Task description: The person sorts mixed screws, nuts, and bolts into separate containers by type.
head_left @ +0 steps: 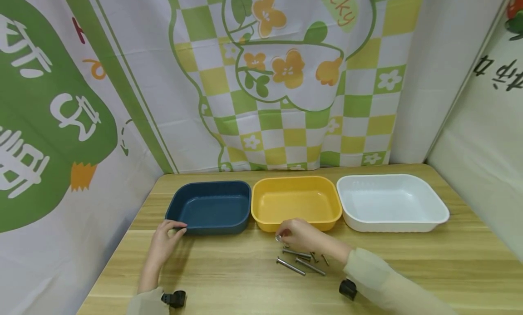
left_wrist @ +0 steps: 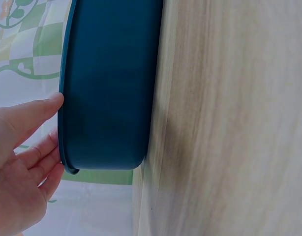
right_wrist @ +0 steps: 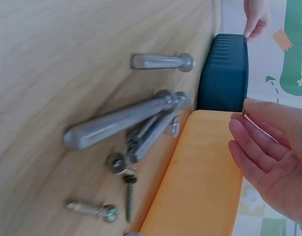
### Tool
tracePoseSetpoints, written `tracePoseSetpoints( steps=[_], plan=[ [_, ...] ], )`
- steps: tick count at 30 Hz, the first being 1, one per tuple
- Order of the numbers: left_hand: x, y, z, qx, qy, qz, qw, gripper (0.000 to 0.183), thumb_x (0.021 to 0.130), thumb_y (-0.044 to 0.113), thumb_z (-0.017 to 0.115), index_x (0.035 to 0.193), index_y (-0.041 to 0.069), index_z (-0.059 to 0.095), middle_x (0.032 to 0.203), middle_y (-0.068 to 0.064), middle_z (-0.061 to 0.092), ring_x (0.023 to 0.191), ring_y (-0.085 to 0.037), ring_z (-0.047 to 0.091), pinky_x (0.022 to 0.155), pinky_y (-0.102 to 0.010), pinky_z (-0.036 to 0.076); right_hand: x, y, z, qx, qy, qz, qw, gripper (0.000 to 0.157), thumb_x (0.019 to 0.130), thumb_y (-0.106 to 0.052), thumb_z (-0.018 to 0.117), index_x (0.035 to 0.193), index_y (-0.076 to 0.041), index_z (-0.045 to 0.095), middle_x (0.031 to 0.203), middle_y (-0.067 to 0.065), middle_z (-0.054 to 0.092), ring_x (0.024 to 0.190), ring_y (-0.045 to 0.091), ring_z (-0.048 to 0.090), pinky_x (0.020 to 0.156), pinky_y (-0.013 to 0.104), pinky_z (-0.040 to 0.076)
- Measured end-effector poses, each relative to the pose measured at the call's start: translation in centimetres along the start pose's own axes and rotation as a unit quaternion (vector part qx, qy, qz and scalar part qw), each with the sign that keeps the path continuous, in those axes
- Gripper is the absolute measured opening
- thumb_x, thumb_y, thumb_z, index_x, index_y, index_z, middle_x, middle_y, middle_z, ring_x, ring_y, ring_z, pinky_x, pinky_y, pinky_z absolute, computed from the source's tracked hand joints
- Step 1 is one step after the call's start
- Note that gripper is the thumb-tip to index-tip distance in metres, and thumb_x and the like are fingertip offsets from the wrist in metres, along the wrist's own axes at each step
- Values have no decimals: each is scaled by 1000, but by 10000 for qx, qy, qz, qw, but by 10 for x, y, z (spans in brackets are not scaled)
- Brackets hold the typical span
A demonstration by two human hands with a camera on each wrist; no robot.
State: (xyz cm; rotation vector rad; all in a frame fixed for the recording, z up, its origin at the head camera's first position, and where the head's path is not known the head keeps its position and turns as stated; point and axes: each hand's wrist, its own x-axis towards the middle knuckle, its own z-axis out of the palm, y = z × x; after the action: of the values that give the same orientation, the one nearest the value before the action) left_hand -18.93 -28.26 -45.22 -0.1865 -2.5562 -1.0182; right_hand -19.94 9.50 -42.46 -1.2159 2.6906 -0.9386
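Note:
My left hand holds the front left corner of a dark blue tray, its thumb and fingers at the rim. Over the front edge of the yellow tray, my right hand pinches a small, shiny, ring-like metal piece between thumb and fingertips. Mostly hidden by the fingers in the right wrist view, this metal piece is of a kind I cannot tell. Below that hand lie several long silver bolts and small screws in a loose group on the table.
To the right of the yellow tray stands a white tray, the three trays side by side along the back of the wooden table. Printed cloth hangs behind and at both sides. A black wrist camera sits near the right sleeve.

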Motion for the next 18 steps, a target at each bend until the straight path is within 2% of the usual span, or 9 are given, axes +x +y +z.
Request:
tracePoseSetpoints(
  steps=[9,18],
  plan=[
    [0,-1,1,-41,4,-54,10000,13,75,-1,67,87,1,67,91,-14,56,91,-33,49,81,-47,37,15,-9,-1,189,-19,87,9998,8,79,-5,64,86,-4,67,81,1,65,72,6,57,64,18,47],
    [0,-2,0,-72,8,-97,9999,13,75,1,67,88,1,67,92,-14,56,92,-33,49,82,-48,38,33,-15,-1,571,227,42,9981,6,78,-6,64,83,-5,67,76,0,65,69,6,56,64,22,47]
  ],
)
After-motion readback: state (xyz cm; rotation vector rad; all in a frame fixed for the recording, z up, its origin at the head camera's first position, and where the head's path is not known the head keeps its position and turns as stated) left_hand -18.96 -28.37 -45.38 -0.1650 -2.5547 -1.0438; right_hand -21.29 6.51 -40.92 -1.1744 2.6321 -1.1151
